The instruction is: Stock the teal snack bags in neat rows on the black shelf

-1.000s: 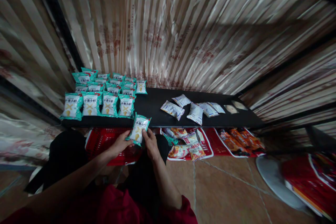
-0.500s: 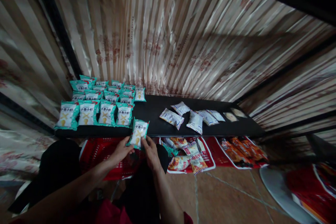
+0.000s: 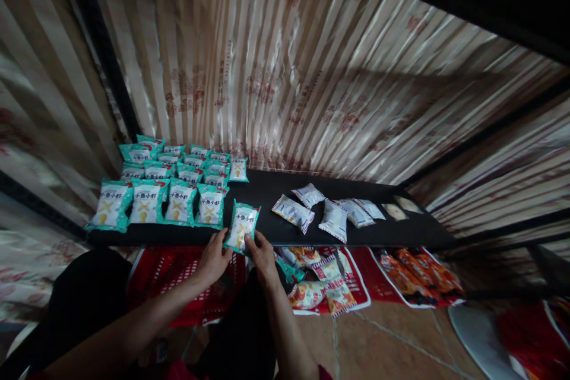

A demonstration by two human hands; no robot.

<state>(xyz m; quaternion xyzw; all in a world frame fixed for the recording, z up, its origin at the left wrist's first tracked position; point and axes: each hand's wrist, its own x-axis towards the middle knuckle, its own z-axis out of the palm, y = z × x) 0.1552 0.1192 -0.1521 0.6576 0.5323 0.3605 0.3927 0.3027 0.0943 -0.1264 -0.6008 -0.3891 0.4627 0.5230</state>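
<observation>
Between my two hands is a teal-and-white snack bag [image 3: 241, 224], its printed front turned up toward me, at the front edge of the black shelf [image 3: 262, 190]. My left hand [image 3: 216, 260] is closed on its lower left side. With the thumb over its front, my right hand [image 3: 260, 249] grips the lower right corner. Just left of it, matching snack bags [image 3: 211, 205] stand in rows on the shelf. To the right lie several white bags with striped ends [image 3: 293, 212], scattered flat.
Two pale round packets [image 3: 395, 211] lie at the shelf's right end. Below its front edge are red baskets [image 3: 178, 273], one with mixed snack bags [image 3: 329, 282] and one with orange bags [image 3: 421, 276]. A striped curtain [image 3: 267, 59] hangs behind; dark posts [image 3: 100, 41] frame it.
The held bag has moved slightly right and farther over the shelf's front edge, both hands still on it. The whole view has tilted, so the shelf appears lower.
</observation>
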